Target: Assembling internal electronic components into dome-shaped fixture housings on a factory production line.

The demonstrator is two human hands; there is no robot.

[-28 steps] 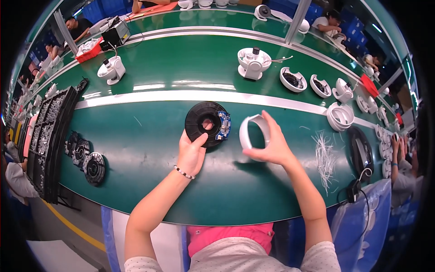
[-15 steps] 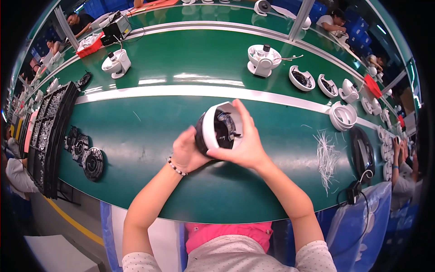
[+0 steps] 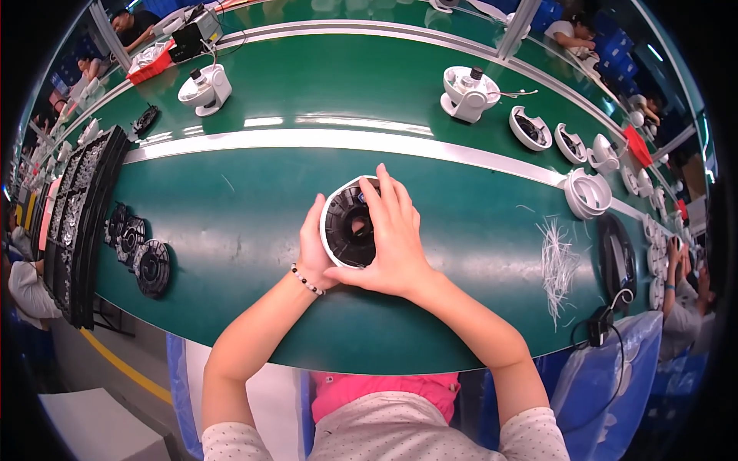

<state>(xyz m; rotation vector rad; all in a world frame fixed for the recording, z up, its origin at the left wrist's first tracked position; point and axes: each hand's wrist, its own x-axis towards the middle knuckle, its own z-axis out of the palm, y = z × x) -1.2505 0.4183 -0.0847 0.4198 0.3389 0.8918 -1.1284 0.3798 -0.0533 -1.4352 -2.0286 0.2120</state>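
Between my two hands, above the middle of the table, is a white round camera housing (image 3: 326,228) with a black ring-shaped insert (image 3: 340,237) that has a hole at its centre. My left hand (image 3: 311,247) cups the housing from the left, its thumb upright along the rim. Across the right side lies my right hand (image 3: 398,244), fingers bent over the insert and thumb at the lower rim. Its palm and fingers hide the right part of the insert. Both hands are closed round the piece.
Black ring parts (image 3: 153,269) lie at the left near a black rack of small parts (image 3: 81,223). To the right are a pile of thin white strips (image 3: 559,269), stacked white rings (image 3: 586,194) and a black curved device (image 3: 616,257). White camera units (image 3: 470,94) stand beyond the pale strip.
The housing has turned so its black inside faces up toward me, and has shifted slightly left. My right fingers have moved from its far rim onto the insert. The view has shifted slightly.
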